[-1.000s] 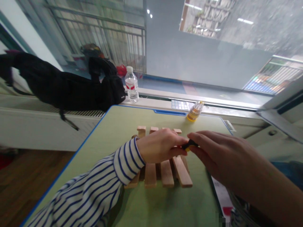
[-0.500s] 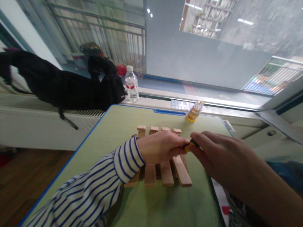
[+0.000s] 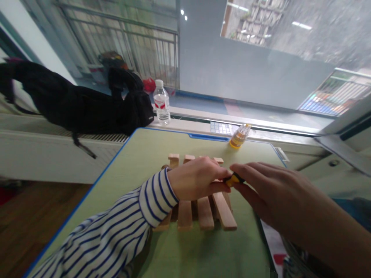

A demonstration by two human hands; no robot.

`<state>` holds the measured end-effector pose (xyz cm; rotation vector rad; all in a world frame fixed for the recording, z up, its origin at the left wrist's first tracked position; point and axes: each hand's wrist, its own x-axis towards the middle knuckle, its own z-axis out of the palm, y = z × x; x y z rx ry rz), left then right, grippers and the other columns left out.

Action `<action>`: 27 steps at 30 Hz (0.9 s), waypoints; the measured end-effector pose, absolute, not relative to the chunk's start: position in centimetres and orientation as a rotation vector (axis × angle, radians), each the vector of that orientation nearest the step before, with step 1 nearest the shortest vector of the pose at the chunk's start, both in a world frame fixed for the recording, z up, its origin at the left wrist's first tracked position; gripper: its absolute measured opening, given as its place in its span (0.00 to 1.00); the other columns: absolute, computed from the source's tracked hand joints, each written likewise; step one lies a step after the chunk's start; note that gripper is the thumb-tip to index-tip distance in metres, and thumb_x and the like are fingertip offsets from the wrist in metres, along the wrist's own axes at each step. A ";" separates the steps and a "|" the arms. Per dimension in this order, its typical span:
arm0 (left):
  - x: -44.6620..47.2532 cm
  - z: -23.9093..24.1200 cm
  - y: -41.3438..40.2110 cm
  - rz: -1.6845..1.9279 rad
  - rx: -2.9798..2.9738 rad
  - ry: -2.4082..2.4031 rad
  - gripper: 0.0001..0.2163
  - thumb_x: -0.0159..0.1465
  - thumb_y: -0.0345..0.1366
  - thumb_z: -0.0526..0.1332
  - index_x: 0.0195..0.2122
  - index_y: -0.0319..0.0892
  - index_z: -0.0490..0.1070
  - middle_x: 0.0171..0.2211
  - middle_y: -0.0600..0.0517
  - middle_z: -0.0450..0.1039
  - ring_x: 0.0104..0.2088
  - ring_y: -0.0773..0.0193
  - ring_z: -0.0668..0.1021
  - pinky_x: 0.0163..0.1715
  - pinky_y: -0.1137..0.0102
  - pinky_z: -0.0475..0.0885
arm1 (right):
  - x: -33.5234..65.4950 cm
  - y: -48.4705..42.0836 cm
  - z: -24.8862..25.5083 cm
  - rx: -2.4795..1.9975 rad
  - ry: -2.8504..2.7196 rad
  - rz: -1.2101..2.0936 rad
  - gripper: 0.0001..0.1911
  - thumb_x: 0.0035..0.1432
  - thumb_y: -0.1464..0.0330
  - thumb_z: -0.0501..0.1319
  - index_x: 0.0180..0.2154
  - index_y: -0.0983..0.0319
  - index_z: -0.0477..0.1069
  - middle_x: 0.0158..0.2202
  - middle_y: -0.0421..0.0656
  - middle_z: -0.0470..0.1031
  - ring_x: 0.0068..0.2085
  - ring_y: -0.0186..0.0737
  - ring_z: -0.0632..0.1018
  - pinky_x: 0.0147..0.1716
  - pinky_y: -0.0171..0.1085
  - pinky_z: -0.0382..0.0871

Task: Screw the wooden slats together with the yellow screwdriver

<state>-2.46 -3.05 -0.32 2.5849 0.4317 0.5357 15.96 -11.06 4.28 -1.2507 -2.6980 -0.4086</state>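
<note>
A slatted wooden rack lies on the green table. My left hand, in a blue-and-white striped sleeve, rests closed on top of the rack, its fingertips pinched at the right side. My right hand comes in from the right and grips a small black-and-yellow tool, likely a screwdriver handle. The tool's tip is hidden where it meets my left fingertips over the rack.
A small amber bottle with a yellow cap lies at the table's far edge. A water bottle and a black bag sit on the window ledge. Papers lie by the table's right edge.
Both hands stay on the rack; the tool in my right hand has turned slightly, showing a little more yellow. The view has barely shifted.
</note>
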 end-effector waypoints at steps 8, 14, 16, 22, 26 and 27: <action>-2.5 -0.7 -3.0 0.469 2.608 0.475 0.09 0.65 0.38 0.52 0.35 0.40 0.68 0.27 0.53 0.69 0.29 0.67 0.73 0.32 0.73 0.65 | 15.7 -11.1 4.4 -1.381 -2.729 -0.304 0.12 0.58 0.76 0.49 0.42 0.62 0.66 0.42 0.46 0.73 0.30 0.34 0.72 0.26 0.36 0.63; -2.1 0.2 -3.3 0.296 2.573 0.548 0.09 0.66 0.33 0.51 0.35 0.38 0.69 0.30 0.50 0.72 0.32 0.66 0.74 0.34 0.72 0.66 | 15.5 -10.8 4.4 -1.464 -2.700 -0.308 0.04 0.60 0.69 0.52 0.36 0.59 0.65 0.30 0.39 0.71 0.25 0.32 0.69 0.23 0.35 0.56; -2.1 0.3 -3.3 0.294 2.566 0.555 0.09 0.65 0.33 0.51 0.34 0.38 0.69 0.30 0.50 0.72 0.33 0.65 0.74 0.34 0.72 0.66 | 15.4 -10.6 4.6 -1.491 -2.674 -0.265 0.06 0.61 0.67 0.51 0.33 0.59 0.63 0.26 0.37 0.69 0.23 0.32 0.67 0.22 0.36 0.53; -2.4 0.0 -3.2 0.533 2.579 0.461 0.09 0.63 0.39 0.56 0.37 0.40 0.70 0.30 0.52 0.70 0.33 0.66 0.73 0.34 0.73 0.65 | 15.2 -10.5 4.6 -1.506 -2.647 -0.241 0.09 0.63 0.64 0.49 0.31 0.59 0.62 0.24 0.37 0.68 0.21 0.32 0.67 0.21 0.37 0.52; -2.5 0.0 -3.0 0.571 2.591 0.465 0.08 0.63 0.39 0.56 0.35 0.40 0.71 0.28 0.53 0.69 0.31 0.68 0.72 0.31 0.74 0.63 | 15.4 -10.5 4.4 -1.411 -2.643 -0.326 0.07 0.62 0.65 0.50 0.37 0.60 0.64 0.29 0.40 0.72 0.26 0.36 0.72 0.23 0.37 0.58; -2.5 0.0 -3.0 0.573 2.597 0.467 0.09 0.63 0.39 0.56 0.34 0.39 0.70 0.28 0.53 0.68 0.30 0.68 0.71 0.31 0.74 0.63 | 15.5 -10.4 4.4 -1.360 -2.627 -0.346 0.08 0.62 0.65 0.50 0.40 0.61 0.64 0.32 0.42 0.73 0.29 0.37 0.73 0.25 0.37 0.61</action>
